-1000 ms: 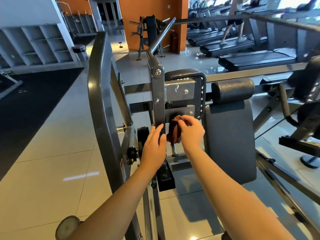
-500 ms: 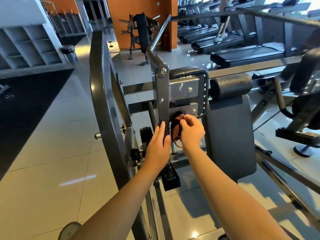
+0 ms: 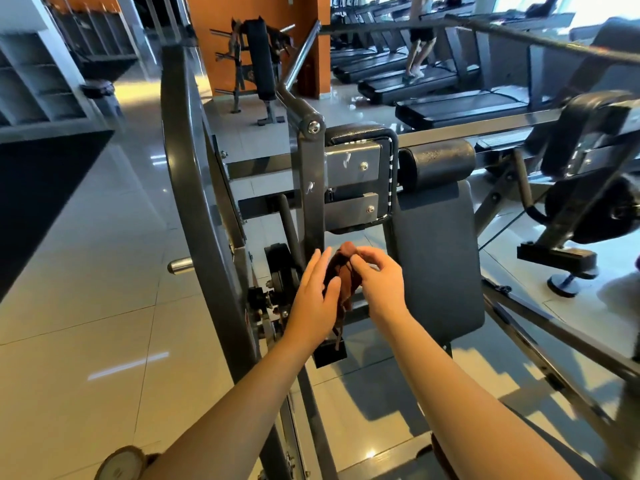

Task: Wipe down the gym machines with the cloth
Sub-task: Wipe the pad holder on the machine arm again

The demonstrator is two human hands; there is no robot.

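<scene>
A dark brown cloth (image 3: 341, 275) hangs bunched between my two hands, just below the grey metal bracket (image 3: 349, 211) of the gym machine. My right hand (image 3: 379, 284) pinches the top of the cloth with curled fingers. My left hand (image 3: 315, 299) lies flat against the cloth's left side, fingers straight and pointing up. Both hands are off the machine's upright post (image 3: 310, 188). Right of the hands stands the black back pad (image 3: 438, 261) with a round roll pad (image 3: 438, 164) above it.
A thick curved grey frame bar (image 3: 180, 161) rises on the left. A chrome handle (image 3: 299, 60) slants up behind the post. Slanted frame tubes (image 3: 554, 344) cross the tiled floor at right. Treadmills (image 3: 450, 105) line the back, with a person's legs (image 3: 417, 53) on one.
Both hands with the cloth have dropped from the bracket to below it and come away from the metal. The view has shifted closer and a little downward.
</scene>
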